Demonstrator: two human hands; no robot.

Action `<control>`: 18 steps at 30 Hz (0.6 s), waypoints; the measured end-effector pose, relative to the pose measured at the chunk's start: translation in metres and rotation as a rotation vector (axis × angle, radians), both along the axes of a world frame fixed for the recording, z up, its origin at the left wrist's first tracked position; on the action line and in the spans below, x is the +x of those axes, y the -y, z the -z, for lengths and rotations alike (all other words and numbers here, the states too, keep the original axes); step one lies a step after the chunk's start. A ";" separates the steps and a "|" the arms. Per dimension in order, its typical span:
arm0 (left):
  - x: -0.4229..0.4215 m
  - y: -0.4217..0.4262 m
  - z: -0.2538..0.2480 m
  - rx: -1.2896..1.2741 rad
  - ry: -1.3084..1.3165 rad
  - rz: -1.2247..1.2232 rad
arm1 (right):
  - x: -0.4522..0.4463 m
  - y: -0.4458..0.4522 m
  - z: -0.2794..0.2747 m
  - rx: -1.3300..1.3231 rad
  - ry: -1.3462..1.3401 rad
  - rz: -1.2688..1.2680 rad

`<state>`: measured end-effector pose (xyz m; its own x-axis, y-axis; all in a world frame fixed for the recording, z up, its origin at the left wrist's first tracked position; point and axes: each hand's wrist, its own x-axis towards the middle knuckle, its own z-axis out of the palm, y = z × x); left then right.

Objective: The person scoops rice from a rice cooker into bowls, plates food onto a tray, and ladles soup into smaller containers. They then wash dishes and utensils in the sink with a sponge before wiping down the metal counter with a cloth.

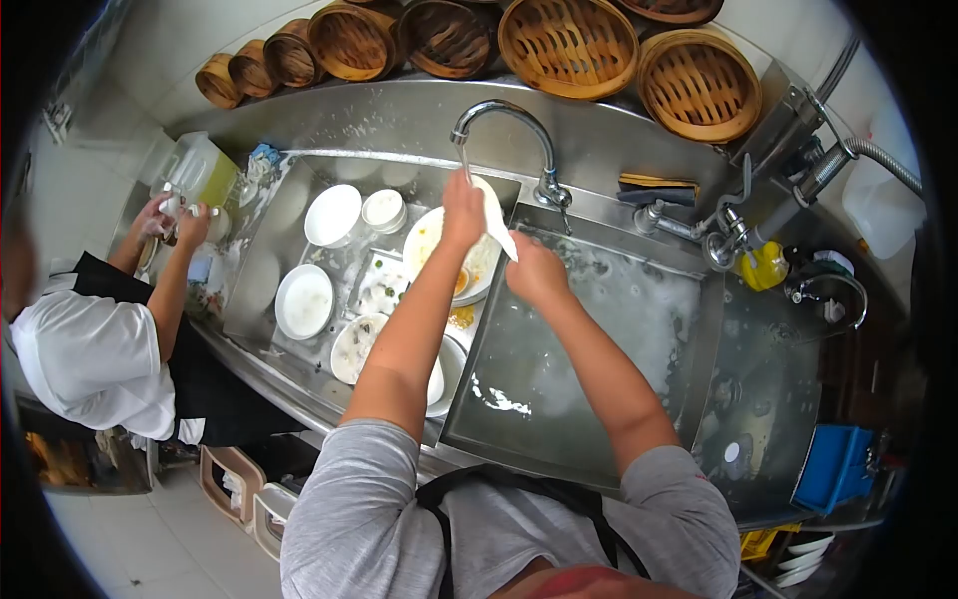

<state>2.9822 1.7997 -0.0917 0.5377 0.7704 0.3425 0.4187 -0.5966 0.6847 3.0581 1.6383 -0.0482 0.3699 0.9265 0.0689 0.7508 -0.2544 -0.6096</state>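
Note:
My right hand [537, 271] is closed on the lower edge of a white plate [495, 218], which is tilted and seen nearly edge-on. Against the near face of that plate lies my left hand [462, 212], fingers stretched upward under the stream of a curved chrome tap [511, 108]. Just below both hands, a large white dish [424, 235] with yellow food scraps sits in the left basin. Around it are white bowls [303, 301], a stack of small bowls [383, 211] and a bowl with dark residue [355, 347].
Cloudy water fills the middle basin [599, 349] and the right basin [743, 419]. Bamboo steamers [569, 45] line the back ledge. A co-worker in a white shirt [95, 349] handles something white at left. A blue crate [833, 467] stands at right.

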 end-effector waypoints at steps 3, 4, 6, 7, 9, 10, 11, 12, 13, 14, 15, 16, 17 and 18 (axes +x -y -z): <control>0.014 0.001 0.026 -0.256 0.230 -0.347 | -0.004 -0.005 -0.002 -0.041 -0.024 -0.002; 0.022 0.022 0.016 -0.295 0.248 -0.392 | -0.003 -0.008 -0.003 -0.031 -0.028 -0.004; 0.028 0.044 0.002 -0.378 0.273 -0.490 | -0.003 -0.012 -0.002 -0.012 -0.041 -0.001; 0.028 0.039 0.003 -0.391 0.358 -0.452 | -0.004 -0.010 -0.002 -0.018 -0.033 0.000; 0.026 0.016 0.000 -0.415 0.534 -0.380 | -0.008 -0.005 -0.005 -0.030 -0.012 -0.005; 0.022 0.003 -0.003 -0.500 0.532 -0.392 | -0.010 -0.003 -0.007 -0.019 -0.025 -0.003; 0.016 -0.009 -0.006 -0.585 0.529 -0.403 | -0.011 0.000 -0.008 -0.007 -0.038 0.000; 0.012 -0.019 -0.011 -0.669 0.523 -0.410 | -0.012 0.001 -0.008 0.006 -0.053 0.006; 0.010 -0.024 -0.013 -0.753 0.517 -0.415 | -0.012 0.001 -0.009 0.009 -0.070 0.001; 0.009 -0.025 -0.012 -0.782 0.661 -0.383 | -0.012 0.001 -0.009 0.012 -0.088 -0.002; 0.008 -0.021 -0.011 -0.580 0.491 -0.456 | -0.012 0.002 -0.009 0.015 -0.107 -0.005; 0.009 -0.014 -0.008 -0.376 0.320 -0.522 | -0.011 -0.001 -0.007 0.008 -0.104 0.001; 0.010 -0.006 -0.005 -0.169 0.149 -0.581 | -0.010 -0.005 -0.003 0.003 -0.100 0.008; 0.012 0.008 -0.013 -0.099 -0.019 -0.417 | -0.009 -0.009 0.000 -0.001 -0.100 0.014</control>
